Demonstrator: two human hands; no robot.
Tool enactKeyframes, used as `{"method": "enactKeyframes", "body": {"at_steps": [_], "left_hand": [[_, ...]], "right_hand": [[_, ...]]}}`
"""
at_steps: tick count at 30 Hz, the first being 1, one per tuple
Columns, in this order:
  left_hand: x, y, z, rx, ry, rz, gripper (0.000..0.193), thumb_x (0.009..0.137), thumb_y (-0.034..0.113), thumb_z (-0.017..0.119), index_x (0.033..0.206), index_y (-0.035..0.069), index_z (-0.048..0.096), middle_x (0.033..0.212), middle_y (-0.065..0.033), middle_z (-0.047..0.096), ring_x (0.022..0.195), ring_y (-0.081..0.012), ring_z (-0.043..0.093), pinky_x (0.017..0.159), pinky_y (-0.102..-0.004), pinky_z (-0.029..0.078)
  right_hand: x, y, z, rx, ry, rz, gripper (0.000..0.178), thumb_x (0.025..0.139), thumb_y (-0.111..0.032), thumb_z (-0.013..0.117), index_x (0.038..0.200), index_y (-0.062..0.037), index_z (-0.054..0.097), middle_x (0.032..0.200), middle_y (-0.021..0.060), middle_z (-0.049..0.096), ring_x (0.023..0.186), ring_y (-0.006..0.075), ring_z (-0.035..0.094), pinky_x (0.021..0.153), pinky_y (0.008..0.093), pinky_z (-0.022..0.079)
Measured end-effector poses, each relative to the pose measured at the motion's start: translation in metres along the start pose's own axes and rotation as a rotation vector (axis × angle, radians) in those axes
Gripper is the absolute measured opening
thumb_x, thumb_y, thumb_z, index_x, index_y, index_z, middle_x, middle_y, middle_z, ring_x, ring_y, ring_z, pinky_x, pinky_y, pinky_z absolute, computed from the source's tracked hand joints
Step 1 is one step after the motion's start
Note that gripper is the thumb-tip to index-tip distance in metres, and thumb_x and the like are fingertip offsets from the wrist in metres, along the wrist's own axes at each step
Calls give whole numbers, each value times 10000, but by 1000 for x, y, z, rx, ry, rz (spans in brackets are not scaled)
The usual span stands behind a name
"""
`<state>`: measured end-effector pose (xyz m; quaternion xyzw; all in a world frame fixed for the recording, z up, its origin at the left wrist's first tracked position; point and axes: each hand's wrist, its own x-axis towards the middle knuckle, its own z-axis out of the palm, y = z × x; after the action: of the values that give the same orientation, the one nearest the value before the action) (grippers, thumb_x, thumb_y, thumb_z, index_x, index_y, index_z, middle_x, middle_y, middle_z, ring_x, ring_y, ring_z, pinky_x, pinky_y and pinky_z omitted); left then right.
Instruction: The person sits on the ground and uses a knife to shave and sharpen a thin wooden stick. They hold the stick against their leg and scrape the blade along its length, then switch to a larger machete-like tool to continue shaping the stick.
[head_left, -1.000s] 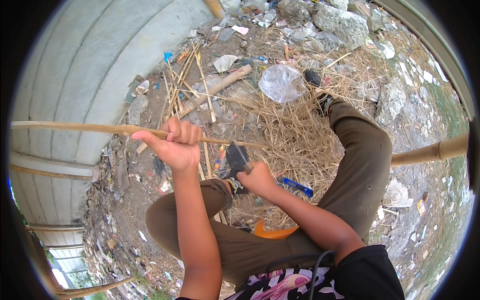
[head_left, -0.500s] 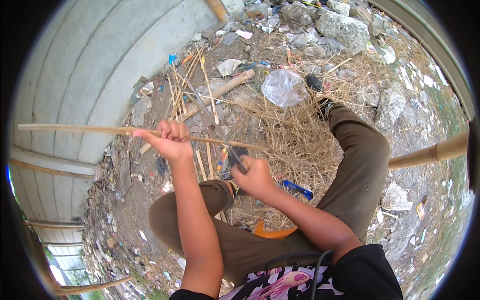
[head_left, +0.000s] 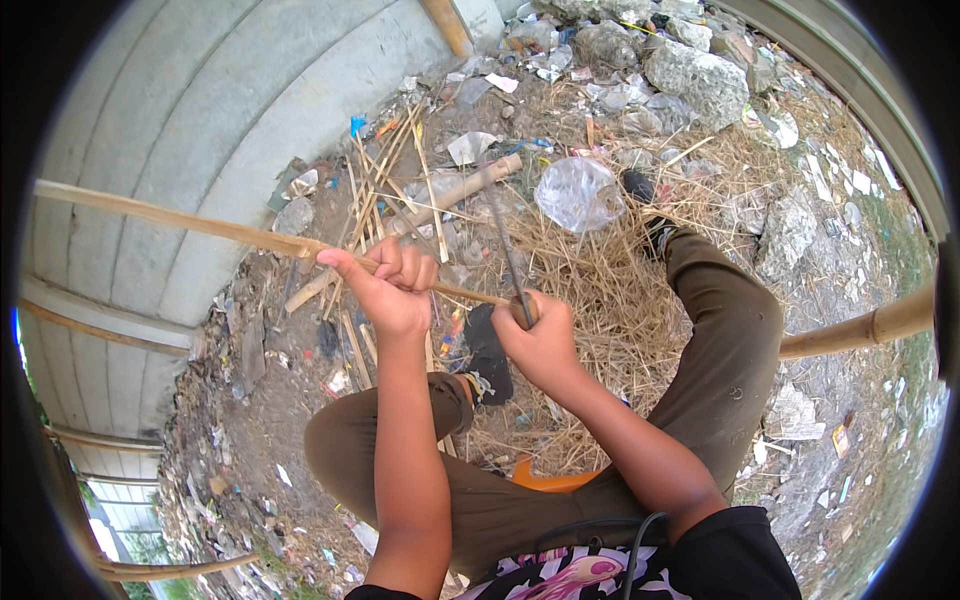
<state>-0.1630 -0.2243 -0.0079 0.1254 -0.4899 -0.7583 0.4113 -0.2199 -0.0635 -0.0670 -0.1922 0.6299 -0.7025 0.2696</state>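
Observation:
My left hand is closed round a long bamboo strip, which slants from the upper left down to my right hand. My right hand grips the handle of a long-bladed knife. Its narrow blade points away from me and is slightly blurred. The strip's near end meets the knife just above my right fist; whether the edge is in the bamboo I cannot tell. Below my hands, dry shavings lie heaped between my legs.
Several split bamboo strips lie in a loose pile beyond my left hand, beside a thicker bamboo piece. A clear plastic bag rests on the shavings. Rocks stand at the far right, and a concrete wall rises left.
My left hand has moved right, and the strip now tilts more steeply. The knife has swung more upright and sits near the strip's end. My right forearm now mostly covers the blue cutter.

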Motion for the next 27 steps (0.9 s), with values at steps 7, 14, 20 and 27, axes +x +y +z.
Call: {"method": "enactKeyframes", "body": {"at_steps": [7, 14, 20, 27], "left_hand": [[18, 3, 0, 16, -44, -65, 771, 840, 902, 249, 588, 175, 193, 484, 62, 139, 445, -102, 71, 440, -299, 84], [11, -9, 13, 16, -180, -97, 768, 850, 892, 235, 578, 175, 193, 486, 66, 137, 442, -100, 71, 439, -295, 85], [4, -5, 7, 42, -202, -84, 768, 851, 889, 244, 572, 175, 196, 483, 79, 146, 426, -91, 93, 428, -284, 97], [5, -14, 33, 89, -262, -84, 764, 846, 894, 244, 576, 180, 201, 482, 73, 149, 427, -91, 93, 432, -280, 97]], "right_hand": [[-10, 96, -19, -463, -97, 491, 302, 801, -227, 682, 678, 40, 616, 587, 169, 627, 554, 256, 639, 582, 407, 509], [-18, 34, -10, -74, 108, -61, 333, 830, -145, 669, 587, -44, 466, 500, 22, 488, 436, 147, 488, 437, 332, 389], [4, 33, -47, -434, -43, 262, 353, 838, -131, 661, 568, -49, 448, 508, 13, 490, 452, 95, 423, 435, 322, 352], [-30, 72, -42, -427, 39, 170, 299, 806, -160, 686, 615, 8, 529, 509, 109, 540, 493, 130, 509, 493, 369, 435]]}}
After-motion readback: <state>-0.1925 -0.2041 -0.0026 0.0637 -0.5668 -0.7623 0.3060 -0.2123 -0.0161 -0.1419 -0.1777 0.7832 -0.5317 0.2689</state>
